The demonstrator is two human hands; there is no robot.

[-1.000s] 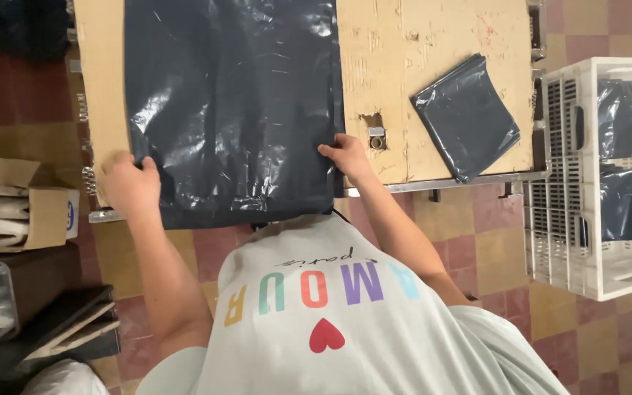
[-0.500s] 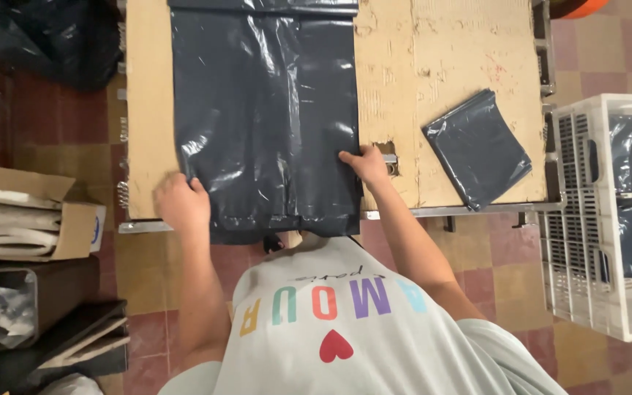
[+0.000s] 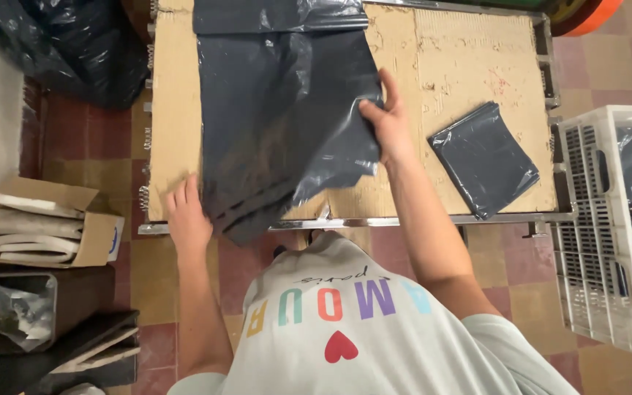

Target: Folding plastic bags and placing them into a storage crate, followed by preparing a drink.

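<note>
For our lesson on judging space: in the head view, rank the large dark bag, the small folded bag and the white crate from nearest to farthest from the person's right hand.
1. Large dark bag: in the right hand grip, table centre.
2. Small folded bag: on the table, to the right.
3. White crate: beyond the table's right edge.

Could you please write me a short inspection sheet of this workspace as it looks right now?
Surface: cardboard-covered table, worn and scuffed.
Job's things: large dark plastic bag spread flat, its right side lifted and folded over.
Clutter: small folded dark bag on the table's right part.
Hands: left hand flat on the large bag's lower left corner; right hand grips its raised right edge.
Cables: nothing seen.
Surroundings: white plastic crate holding dark bags at right; open cardboard box at left; tiled floor.
</note>
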